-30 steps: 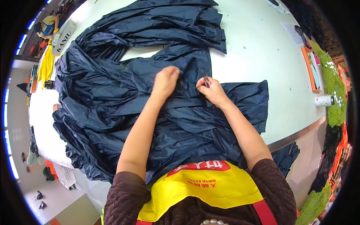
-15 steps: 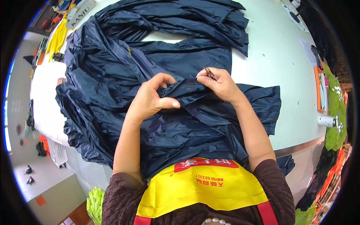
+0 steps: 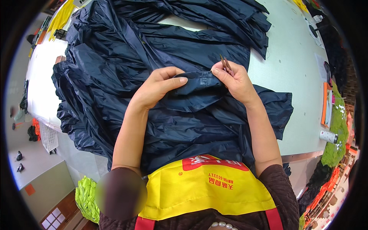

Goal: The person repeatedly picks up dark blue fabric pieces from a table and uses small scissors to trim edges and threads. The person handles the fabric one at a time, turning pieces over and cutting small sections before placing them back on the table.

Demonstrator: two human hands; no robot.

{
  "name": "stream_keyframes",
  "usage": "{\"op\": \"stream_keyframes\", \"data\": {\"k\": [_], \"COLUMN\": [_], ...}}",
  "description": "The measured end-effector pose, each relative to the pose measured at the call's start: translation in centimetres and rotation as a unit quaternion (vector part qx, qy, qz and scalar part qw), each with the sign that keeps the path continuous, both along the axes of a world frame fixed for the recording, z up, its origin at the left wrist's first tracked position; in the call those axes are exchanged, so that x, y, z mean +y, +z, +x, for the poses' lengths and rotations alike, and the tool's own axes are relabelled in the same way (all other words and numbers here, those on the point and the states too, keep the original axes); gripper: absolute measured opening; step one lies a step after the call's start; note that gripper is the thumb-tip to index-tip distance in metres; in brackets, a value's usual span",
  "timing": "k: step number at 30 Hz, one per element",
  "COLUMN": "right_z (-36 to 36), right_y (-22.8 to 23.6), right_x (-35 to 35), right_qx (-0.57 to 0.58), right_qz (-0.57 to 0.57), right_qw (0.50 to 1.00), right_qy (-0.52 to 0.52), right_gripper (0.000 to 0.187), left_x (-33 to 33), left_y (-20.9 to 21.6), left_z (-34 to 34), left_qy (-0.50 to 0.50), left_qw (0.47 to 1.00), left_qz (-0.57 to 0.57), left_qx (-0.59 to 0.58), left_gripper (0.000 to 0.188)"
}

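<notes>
Writing on my yellow apron (image 3: 207, 201): red panel w/ white characters, smaller red line below, both upside down in this view. Grey box (image 3: 79, 3) top L has a bit of dark lettering, cut off by the view's edge.

Dk blue garment (image 3: 115, 76) lies bunched over the white table (image 3: 281, 69), its folds right under & around my wrists. On the R side of the table: orange box (image 3: 326, 105), white cup (image 3: 328, 136) w/ dk lid near the edge. Bright green cloth (image 3: 87, 199) lower L.

L hand (image 3: 159, 84): thumb & fingers closed, pinching one end of a raised garment edge. R hand (image 3: 235, 82) pinches the other end, w/ small metal tool (image 3: 226, 65), prob. snips, tucked in; handles hidden by fingers. L sleeve (image 3: 124, 193) blurred out.
</notes>
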State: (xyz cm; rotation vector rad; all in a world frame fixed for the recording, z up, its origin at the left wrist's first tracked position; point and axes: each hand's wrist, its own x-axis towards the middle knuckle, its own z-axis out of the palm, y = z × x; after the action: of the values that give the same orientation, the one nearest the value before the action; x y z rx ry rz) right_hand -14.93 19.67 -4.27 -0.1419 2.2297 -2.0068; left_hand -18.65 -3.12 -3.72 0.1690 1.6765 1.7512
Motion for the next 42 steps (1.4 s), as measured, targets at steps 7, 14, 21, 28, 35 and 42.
{"op": "stream_keyframes", "data": {"k": [7,14,21,28,35,42], "right_z": [0.7,1.9,1.1,0.9,2.0,7.9], "right_y": [0.4,1.9,-0.6,-1.8,-3.0,-8.0], "right_x": [-0.8,-1.0,-2.0,-2.8,-2.5,-7.8], "right_qx": [0.063,0.101,-0.027,0.043,0.093,-0.07], "right_qz": [0.017,0.107,-0.063,-0.068,0.009,-0.032], "right_qw": [0.997,0.989,0.996,0.979,0.993,0.988], "right_qy": [-0.047,-0.008,-0.061,-0.189,-0.071,0.133], "right_gripper": [0.018,0.03,0.018,0.022,0.026,0.029], "left_x": [1.5,1.7,2.1,1.7,1.4,6.7], "left_y": [0.3,0.2,0.0,0.3,3.9,3.7], "left_z": [0.8,1.0,1.0,0.8,4.0,-5.4], "left_qy": [0.008,0.009,-0.014,-0.057,-0.469,-0.268], "left_qw": [1.0,0.998,1.0,0.995,0.757,0.871], "left_qz": [0.027,0.057,0.012,-0.081,-0.311,-0.215], "left_qx": [0.0,-0.013,-0.014,0.023,0.332,0.351], "left_gripper": [0.017,0.015,0.021,0.021,0.034,0.024]}}
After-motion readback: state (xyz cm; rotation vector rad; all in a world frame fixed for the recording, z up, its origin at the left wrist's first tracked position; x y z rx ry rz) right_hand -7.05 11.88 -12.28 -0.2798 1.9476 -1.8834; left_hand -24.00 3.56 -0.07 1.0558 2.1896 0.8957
